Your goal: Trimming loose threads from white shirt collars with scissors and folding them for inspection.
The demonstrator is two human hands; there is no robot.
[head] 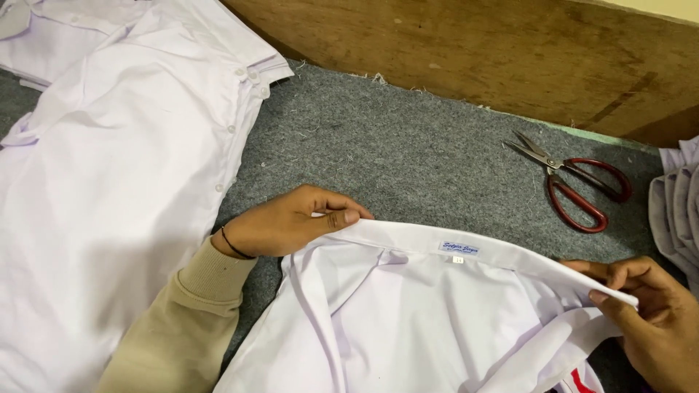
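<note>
White shirt [408, 327] fabric fills the near middle of the view, lying on a grey felt work surface [393, 153] with its collar [466, 255] stretched in a line from left to right. At the left end of that collar the left hand [291, 222] has fingers curled and thumb pressed down, pinching the collar edge against the felt; a thin black wristband [234, 244] and a beige sleeve [182, 327] show behind it. On the near right, the right hand [655, 313] pinches the other collar end between thumb and fingers, lifted a little off the surface. A small woven label [459, 249] sits at the collar's middle.

Judging from the grip, the collar is being drawn taut, and it would go best with both pinches kept at the very tips, pulling evenly so the band lies flat with no twist and the label stays centred.

Red-handled scissors [575, 185] lie open on the felt at the far right, well apart from both hands. A second white shirt [109, 167] with a button row is spread at the left, and a wooden board [466, 51] stands along the far edge.

Hard to make out: the shirt's lower part is cut off by the near edge, a red patch [579, 380] near the right hand is only partly seen, and folded pale cloth [677, 211] at the right edge runs out of view
</note>
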